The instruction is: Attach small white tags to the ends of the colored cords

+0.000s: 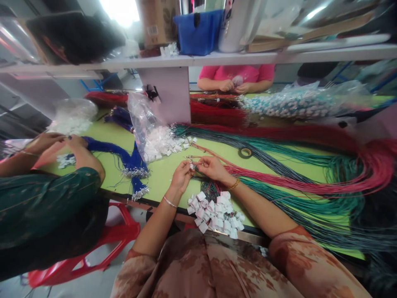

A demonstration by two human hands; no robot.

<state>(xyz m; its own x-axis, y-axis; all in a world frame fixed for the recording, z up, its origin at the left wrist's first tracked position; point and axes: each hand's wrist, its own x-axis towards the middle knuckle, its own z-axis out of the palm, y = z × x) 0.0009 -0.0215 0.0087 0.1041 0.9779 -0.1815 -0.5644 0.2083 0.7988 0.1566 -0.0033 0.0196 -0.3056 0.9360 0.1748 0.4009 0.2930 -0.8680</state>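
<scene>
My left hand (182,176) pinches a small white connector (192,167) above the table. Close against it, my right hand (214,169) is closed in a pinch on a thin wire end at the connector; the fingers partly cover it. Beside my right hand runs a bundle of red wires (266,177), with green wires (273,196) nearer me. Below my hands, a cluster of white connectors (214,211) on wires hangs over the table's front edge. Just beyond my hands lie orange-red wires (212,154) with bare-looking tips.
A plastic bag (145,128) spills loose white connectors (161,142) on the green table (167,165). A tape roll (245,153) rests on grey wires. A co-worker (46,207) handles blue wires (108,149) at left; another person (235,78) sits opposite. A shelf (232,58) crosses above.
</scene>
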